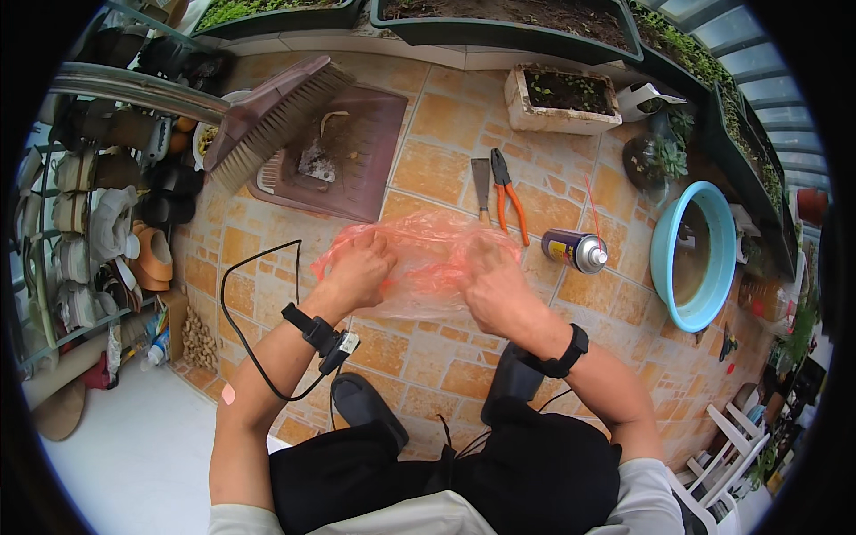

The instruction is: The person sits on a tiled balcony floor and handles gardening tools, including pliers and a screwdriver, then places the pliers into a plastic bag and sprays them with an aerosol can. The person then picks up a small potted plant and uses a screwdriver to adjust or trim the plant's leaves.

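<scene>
A thin, translucent red plastic bag [428, 267] is spread between my two hands above the tiled floor. My left hand [360, 269] pinches its left side with curled fingers. On the other side, my right hand [493, 289] grips the bag; its fingertips are blurred and partly hidden by the film. Just beyond the bag lie a putty knife [481, 184] and pliers with orange handles [508, 200]; the bag's edge hides the end of the knife's handle. To the right, an aerosol can [572, 251] with a thin red straw lies on its side.
At the far left, a broom head [274, 120] leans over a purplish dustpan [361, 154] holding debris. A white planter box [562, 103] stands at the back. A light-blue basin [695, 254] of murky water is on the right. Shoe racks [87, 221] line the left side.
</scene>
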`<state>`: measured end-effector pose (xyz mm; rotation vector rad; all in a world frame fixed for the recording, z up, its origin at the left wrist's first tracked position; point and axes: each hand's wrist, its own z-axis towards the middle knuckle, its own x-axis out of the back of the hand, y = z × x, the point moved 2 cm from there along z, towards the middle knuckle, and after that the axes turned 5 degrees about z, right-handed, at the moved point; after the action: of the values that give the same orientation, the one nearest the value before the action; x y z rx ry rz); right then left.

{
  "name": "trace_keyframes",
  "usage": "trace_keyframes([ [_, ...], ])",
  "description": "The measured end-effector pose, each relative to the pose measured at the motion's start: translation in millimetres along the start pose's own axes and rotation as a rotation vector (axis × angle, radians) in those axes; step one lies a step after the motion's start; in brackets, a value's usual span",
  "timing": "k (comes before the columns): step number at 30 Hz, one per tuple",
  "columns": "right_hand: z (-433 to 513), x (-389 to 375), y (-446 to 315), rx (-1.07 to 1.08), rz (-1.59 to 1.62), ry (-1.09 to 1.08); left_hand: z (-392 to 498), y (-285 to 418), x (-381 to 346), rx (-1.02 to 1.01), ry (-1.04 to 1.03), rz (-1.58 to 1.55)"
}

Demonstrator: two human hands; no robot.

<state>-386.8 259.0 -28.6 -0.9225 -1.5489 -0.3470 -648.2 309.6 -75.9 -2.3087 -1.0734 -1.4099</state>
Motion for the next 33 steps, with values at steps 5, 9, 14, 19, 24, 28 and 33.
trace_keyframes([
  [5,22.9,42.7,-26.0,0.177,0.656,0.695,2.0,13.7,21.7,0.095,-0.106,0.137],
  [9,30.1,14.6,54.5,-0.475,0.537,0.974,-8.3,5.3,27.8,0.124,-0.171,-0.081],
  [14,29.2,-58.7,111.2,-0.823,0.273,0.677,-20.4,7.5,50.5,0.067,0.049,-0.367],
  [19,45.0,-68.6,123.4,-1.033,0.451,0.395,-53.4,-2.5,87.6,0.280,0.636,-0.183],
  [24,49.7,-34.1,132.1,-1.123,0.781,0.244,-83.6,-1.7,72.8,0.548,0.490,-0.244],
  [28,47.3,2.9,99.5,-0.867,0.777,0.526,-88.6,-4.5,40.9,0.685,0.499,-0.416],
  [33,55.8,37.6,16.9,-0.204,1.047,0.586,-75.1,-21.0,19.3,0.755,0.584,-0.773],
])
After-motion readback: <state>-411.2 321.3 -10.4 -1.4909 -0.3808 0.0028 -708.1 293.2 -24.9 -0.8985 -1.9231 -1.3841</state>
